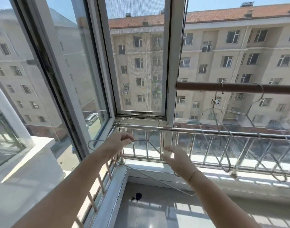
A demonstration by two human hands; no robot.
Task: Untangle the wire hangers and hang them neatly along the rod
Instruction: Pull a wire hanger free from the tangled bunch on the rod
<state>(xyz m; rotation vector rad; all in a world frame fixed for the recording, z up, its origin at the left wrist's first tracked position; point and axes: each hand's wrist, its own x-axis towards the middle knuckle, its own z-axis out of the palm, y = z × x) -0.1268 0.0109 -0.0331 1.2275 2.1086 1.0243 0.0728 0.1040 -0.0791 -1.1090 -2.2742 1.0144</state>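
Both arms are stretched forward toward the railing. A hanger is pinched by the curled fingers of the left hand and held low, left of the rod. The right hand is raised beside its wire, fingers loosely spread; contact cannot be told. Other hangers are hung on the rod.

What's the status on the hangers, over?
Left hand grips thin grey wire hanger. Right hand open beside it. Brown cylindrical rod holds two hangers.

Thin metal wire hanger — matt brown rod, shiny steel railing.
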